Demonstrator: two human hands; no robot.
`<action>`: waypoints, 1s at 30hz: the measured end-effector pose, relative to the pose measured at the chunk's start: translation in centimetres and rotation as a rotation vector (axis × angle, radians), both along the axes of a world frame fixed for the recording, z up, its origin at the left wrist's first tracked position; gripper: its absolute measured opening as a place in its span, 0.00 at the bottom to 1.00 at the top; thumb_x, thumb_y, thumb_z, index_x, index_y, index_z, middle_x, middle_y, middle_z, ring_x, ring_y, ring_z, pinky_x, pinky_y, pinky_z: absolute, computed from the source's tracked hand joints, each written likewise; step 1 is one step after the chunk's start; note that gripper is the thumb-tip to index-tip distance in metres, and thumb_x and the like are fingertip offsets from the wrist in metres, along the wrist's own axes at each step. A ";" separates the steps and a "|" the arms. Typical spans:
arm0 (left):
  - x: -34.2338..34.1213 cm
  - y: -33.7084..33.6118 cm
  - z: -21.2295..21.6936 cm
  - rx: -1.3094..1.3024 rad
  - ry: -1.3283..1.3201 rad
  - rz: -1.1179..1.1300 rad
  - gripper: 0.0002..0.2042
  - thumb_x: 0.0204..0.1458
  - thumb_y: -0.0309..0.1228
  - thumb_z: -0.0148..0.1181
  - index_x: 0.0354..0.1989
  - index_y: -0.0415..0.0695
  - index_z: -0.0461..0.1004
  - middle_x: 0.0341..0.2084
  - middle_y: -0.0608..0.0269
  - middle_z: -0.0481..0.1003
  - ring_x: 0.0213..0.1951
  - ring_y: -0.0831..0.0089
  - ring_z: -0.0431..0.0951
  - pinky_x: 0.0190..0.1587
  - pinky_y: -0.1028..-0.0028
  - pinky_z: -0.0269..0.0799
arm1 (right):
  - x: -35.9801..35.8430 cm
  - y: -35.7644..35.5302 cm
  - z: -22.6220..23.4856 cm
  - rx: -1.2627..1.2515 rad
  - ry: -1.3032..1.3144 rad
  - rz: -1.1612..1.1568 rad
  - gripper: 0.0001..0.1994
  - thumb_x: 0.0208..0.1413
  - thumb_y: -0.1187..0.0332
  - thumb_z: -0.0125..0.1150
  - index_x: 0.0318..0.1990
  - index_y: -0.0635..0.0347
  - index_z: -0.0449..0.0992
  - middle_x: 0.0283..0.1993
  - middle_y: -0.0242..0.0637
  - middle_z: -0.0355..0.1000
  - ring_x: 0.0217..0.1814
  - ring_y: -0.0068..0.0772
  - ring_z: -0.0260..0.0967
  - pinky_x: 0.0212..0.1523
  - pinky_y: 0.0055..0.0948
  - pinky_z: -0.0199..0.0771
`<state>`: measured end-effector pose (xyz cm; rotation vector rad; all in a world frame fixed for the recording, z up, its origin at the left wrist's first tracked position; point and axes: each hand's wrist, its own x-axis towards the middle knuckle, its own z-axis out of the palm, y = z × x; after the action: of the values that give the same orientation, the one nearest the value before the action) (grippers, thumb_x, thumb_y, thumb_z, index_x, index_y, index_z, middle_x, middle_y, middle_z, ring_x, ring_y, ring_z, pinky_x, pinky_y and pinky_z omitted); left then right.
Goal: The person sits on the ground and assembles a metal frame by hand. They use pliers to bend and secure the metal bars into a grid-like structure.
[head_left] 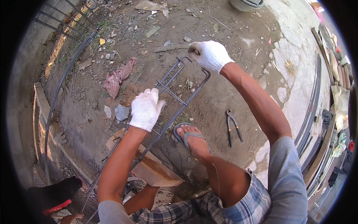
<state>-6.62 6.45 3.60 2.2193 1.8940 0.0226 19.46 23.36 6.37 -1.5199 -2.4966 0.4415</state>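
Note:
A rebar cage of long steel bars with bent crosspieces slants from the lower left toward the middle, its hooked ends pointing away from me. My left hand, in a white knit glove, is closed over the cage's left bar. Beyond the hooked far end is my right hand, also gloved, with its fingers curled in a pinch. What those fingers hold, if anything, is too small to make out. Pincers with black and yellow handles lie on the dirt to the right of my sandalled foot. Under the cage's near part stands a wooden block.
A crumpled red-checked cloth and stones lie to the left. A long black bar curves along the left wall. Rebar lengths and boards line the right side. A bucket stands far off. Another person's hand shows at lower left.

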 end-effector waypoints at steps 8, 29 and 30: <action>0.0 1.0 -3.3 0.093 0.037 0.020 0.14 0.57 0.39 0.69 0.44 0.42 0.79 0.35 0.48 0.80 0.37 0.50 0.86 0.41 0.54 0.81 | -1.2 0.2 -3.0 -0.038 0.040 0.057 0.15 0.60 0.60 0.62 0.53 0.47 0.86 0.50 0.40 0.85 0.52 0.49 0.83 0.54 0.43 0.83; -0.2 2.2 -0.7 0.096 -0.699 0.341 0.14 0.57 0.32 0.71 0.44 0.33 0.84 0.34 0.49 0.86 0.36 0.66 0.85 0.45 0.66 0.80 | 0.5 3.4 -6.3 -0.523 0.396 0.173 0.26 0.71 0.51 0.61 0.73 0.45 0.72 0.74 0.39 0.71 0.70 0.43 0.74 0.70 0.42 0.73; -0.2 2.4 -0.7 0.030 -0.726 0.376 0.13 0.57 0.32 0.71 0.44 0.33 0.84 0.33 0.51 0.86 0.34 0.68 0.85 0.42 0.68 0.79 | 0.2 3.6 -6.5 -0.462 0.360 0.190 0.26 0.72 0.51 0.61 0.73 0.46 0.74 0.72 0.39 0.74 0.68 0.39 0.74 0.69 0.40 0.73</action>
<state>-6.82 8.87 2.88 1.5116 1.8166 0.7991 19.69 26.95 -0.17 -1.1885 -2.3525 1.2726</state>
